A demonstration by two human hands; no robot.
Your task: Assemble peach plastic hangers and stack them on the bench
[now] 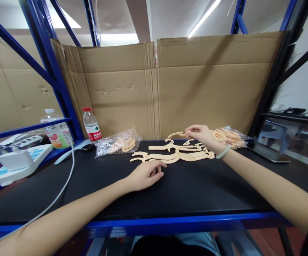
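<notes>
My right hand (201, 136) is raised over the far part of the table, its fingers pinched on one end of a curved cream plastic hanger piece (177, 134). The piece points leftward from my fingertips. Below it lie several cream folding clothes hangers (161, 156), close together and partly overlapping, with their hooks toward the back. My left hand (147, 175) rests at the near left edge of these hangers. Its index finger and thumb reach out, the other fingers are loosely bent, and nothing shows between them.
A clear bag (120, 144) with cream parts lies back left, beside a red-capped water bottle (92, 125). More cream parts in a bag (230, 137) lie back right, near a dark flat device (269, 155). A white cable (70, 174) crosses the left side; cardboard (212, 81) walls the back.
</notes>
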